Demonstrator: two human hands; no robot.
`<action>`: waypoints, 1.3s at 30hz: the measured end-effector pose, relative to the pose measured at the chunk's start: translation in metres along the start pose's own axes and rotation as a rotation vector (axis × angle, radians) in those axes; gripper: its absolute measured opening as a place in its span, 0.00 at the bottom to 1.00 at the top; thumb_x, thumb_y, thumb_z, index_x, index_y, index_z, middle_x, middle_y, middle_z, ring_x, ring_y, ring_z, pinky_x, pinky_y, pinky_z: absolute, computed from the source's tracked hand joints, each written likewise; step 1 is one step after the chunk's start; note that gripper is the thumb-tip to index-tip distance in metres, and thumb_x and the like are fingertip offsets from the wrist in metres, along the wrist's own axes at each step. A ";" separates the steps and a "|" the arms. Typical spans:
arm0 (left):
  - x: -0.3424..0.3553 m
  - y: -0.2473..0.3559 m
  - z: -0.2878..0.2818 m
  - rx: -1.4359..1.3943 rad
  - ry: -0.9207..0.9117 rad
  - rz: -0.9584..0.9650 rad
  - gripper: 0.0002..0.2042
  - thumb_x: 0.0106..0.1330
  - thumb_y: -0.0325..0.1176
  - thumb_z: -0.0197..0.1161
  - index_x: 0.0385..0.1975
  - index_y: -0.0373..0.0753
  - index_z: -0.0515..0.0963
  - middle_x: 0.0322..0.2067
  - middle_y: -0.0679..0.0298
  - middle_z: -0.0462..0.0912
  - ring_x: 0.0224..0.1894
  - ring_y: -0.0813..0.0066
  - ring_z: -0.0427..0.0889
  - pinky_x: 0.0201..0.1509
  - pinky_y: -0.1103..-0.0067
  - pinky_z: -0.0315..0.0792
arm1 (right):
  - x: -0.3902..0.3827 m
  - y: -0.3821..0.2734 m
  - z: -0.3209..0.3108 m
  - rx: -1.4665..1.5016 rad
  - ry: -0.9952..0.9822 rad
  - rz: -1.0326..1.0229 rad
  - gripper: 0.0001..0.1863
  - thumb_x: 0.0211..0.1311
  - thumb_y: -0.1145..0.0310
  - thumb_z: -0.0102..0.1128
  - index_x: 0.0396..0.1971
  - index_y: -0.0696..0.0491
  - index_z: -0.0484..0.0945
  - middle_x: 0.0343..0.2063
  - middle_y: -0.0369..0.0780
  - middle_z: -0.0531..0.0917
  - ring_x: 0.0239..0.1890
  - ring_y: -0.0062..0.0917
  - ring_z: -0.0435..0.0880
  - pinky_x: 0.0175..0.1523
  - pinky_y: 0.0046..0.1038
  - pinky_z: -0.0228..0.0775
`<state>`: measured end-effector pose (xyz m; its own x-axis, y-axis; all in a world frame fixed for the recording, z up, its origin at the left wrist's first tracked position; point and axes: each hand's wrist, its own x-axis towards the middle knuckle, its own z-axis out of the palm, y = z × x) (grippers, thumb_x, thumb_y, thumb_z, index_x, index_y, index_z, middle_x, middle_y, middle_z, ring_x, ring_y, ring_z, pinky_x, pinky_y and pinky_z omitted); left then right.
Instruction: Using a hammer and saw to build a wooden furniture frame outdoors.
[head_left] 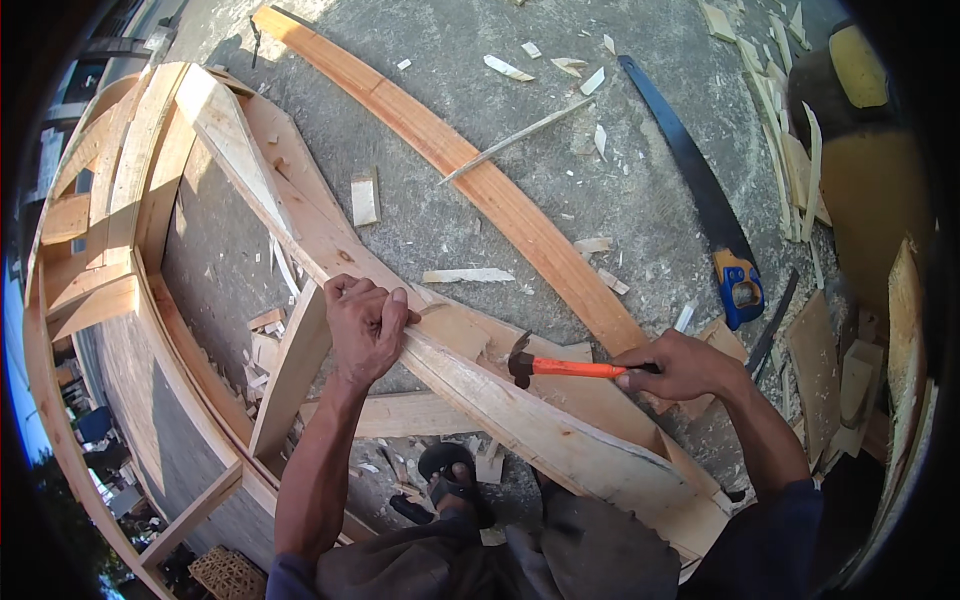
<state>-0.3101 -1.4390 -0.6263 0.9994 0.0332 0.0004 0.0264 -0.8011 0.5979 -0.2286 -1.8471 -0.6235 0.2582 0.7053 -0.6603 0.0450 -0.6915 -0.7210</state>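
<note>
My left hand (362, 328) is closed over the upper edge of a curved wooden beam (500, 410), part of a large timber frame. Its fingers curl down and its thumb points outward; whether a small thing is also pinched there is hidden. In my right hand (685, 365) is a claw hammer (575, 368) with an orange shaft and a dark head. The hammer head hangs over the beam, to the right of my left hand. A short cross board (293, 375) meets the beam just below and left of that hand.
On the concrete floor lie a long curved plank (430, 130), a handsaw (690, 170) with a blue and yellow handle, and scattered wood chips. More frame ribs (150, 180) rise at left. Scrap strips and boards (815, 360) crowd the right. My sandalled foot (455, 480) stands inside the frame.
</note>
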 end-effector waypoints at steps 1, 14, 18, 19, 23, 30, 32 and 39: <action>0.001 0.001 0.003 0.060 -0.011 -0.007 0.18 0.72 0.34 0.59 0.18 0.41 0.86 0.12 0.68 0.71 0.23 0.71 0.69 0.57 0.67 0.59 | 0.002 -0.010 -0.014 0.001 -0.001 -0.001 0.20 0.71 0.54 0.62 0.54 0.49 0.86 0.25 0.46 0.87 0.28 0.37 0.86 0.39 0.38 0.76; 0.005 0.007 0.006 0.268 -0.059 0.024 0.15 0.63 0.41 0.67 0.14 0.45 0.84 0.13 0.69 0.80 0.23 0.71 0.75 0.57 0.67 0.61 | 0.196 -0.178 -0.076 -0.888 -0.769 0.220 0.18 0.56 0.53 0.77 0.26 0.54 0.86 0.25 0.38 0.85 0.22 0.26 0.77 0.29 0.33 0.70; 0.007 0.003 0.013 0.272 -0.080 -0.010 0.17 0.64 0.41 0.67 0.12 0.45 0.83 0.10 0.70 0.78 0.22 0.71 0.75 0.57 0.68 0.61 | 0.214 -0.174 -0.085 -0.903 -0.758 0.254 0.18 0.58 0.52 0.76 0.25 0.54 0.86 0.21 0.37 0.84 0.21 0.25 0.77 0.27 0.30 0.68; 0.004 0.001 0.006 0.293 -0.061 -0.017 0.17 0.63 0.41 0.66 0.11 0.45 0.83 0.09 0.70 0.76 0.21 0.71 0.74 0.57 0.68 0.62 | 0.207 -0.163 -0.087 -0.794 -0.771 0.241 0.17 0.60 0.52 0.75 0.30 0.53 0.88 0.20 0.36 0.83 0.19 0.24 0.76 0.25 0.29 0.67; 0.009 0.008 0.008 0.348 -0.134 -0.059 0.15 0.65 0.40 0.66 0.16 0.46 0.87 0.11 0.71 0.79 0.22 0.73 0.74 0.59 0.67 0.61 | 0.142 -0.067 -0.097 -0.283 -0.792 0.232 0.21 0.66 0.53 0.69 0.54 0.47 0.86 0.17 0.34 0.80 0.11 0.19 0.73 0.16 0.25 0.61; 0.006 0.005 0.009 0.335 -0.117 -0.082 0.14 0.64 0.38 0.66 0.15 0.46 0.86 0.11 0.71 0.79 0.22 0.73 0.74 0.58 0.69 0.61 | 0.194 -0.124 -0.077 -0.772 -0.939 0.238 0.23 0.62 0.54 0.70 0.53 0.51 0.86 0.26 0.40 0.86 0.22 0.29 0.85 0.27 0.34 0.72; 0.008 0.005 0.012 0.339 -0.110 -0.090 0.15 0.64 0.38 0.66 0.14 0.47 0.86 0.10 0.72 0.78 0.21 0.73 0.74 0.58 0.69 0.61 | 0.217 -0.140 -0.088 -0.738 -0.918 0.202 0.24 0.59 0.51 0.72 0.46 0.55 0.87 0.25 0.42 0.87 0.23 0.30 0.85 0.30 0.38 0.73; 0.012 0.012 0.010 0.322 -0.067 -0.072 0.17 0.62 0.39 0.67 0.10 0.45 0.82 0.08 0.70 0.75 0.19 0.72 0.73 0.53 0.68 0.62 | 0.292 -0.171 -0.084 -0.907 -1.060 0.143 0.25 0.54 0.45 0.77 0.30 0.56 0.87 0.20 0.42 0.84 0.20 0.26 0.82 0.26 0.30 0.68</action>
<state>-0.2981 -1.4538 -0.6270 0.9936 0.0653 -0.0920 0.0909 -0.9464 0.3101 -0.0799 -1.5360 -0.6756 -0.5097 0.1210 -0.8518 0.7855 -0.3384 -0.5181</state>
